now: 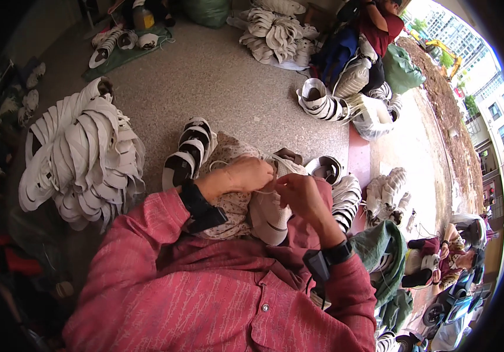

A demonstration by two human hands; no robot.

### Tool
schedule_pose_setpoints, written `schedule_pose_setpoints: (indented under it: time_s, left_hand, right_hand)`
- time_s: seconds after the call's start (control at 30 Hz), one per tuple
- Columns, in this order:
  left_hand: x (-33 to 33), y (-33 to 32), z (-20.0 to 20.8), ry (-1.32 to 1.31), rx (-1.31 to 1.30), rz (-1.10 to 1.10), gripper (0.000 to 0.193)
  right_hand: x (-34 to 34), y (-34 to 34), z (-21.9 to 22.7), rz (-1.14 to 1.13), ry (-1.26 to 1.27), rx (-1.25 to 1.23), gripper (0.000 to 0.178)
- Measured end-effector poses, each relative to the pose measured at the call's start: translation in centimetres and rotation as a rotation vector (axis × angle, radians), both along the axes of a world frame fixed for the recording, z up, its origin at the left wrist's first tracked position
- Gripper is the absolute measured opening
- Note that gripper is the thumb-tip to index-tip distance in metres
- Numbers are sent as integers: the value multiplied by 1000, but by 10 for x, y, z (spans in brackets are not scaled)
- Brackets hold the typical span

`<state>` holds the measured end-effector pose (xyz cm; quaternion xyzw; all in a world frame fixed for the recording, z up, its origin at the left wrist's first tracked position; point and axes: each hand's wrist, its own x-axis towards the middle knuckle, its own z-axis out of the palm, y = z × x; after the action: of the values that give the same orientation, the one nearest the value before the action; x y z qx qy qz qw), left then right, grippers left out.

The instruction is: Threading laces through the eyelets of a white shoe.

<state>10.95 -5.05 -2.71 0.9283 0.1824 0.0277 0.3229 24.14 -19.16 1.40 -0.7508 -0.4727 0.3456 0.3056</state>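
Note:
A white shoe upper (270, 220) lies across my lap, its rounded end toward me. My left hand (247, 176) is closed just above it, fingertips pinched together. Close by on the right, my right hand (300, 192) is also closed, thumb and finger pressed together. A thin pale cord (266, 192) runs between the two hands, and a loop of it shows beside my left wrist. Whether a needle is in the fingers is too small to tell. Past my left hand stand nested white shoe uppers with dark linings (188, 154). More striped uppers (345, 202) lie right of my right hand.
A large heap of white uppers (85, 152) stands at my left on the speckled floor (228, 82). Another pile (278, 35) lies at the back. A person in a red shirt (381, 26) sits far right near a white bag (372, 117). Green cloth (381, 258) hangs by my right elbow.

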Motion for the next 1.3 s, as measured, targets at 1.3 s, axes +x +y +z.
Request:
schedule_pose_setpoints:
  time_s: [1.3]
  left_hand:
    - [21, -7, 42, -108, 262, -198, 24]
  right_hand:
    - [66, 3, 2, -53, 1169, 336, 17]
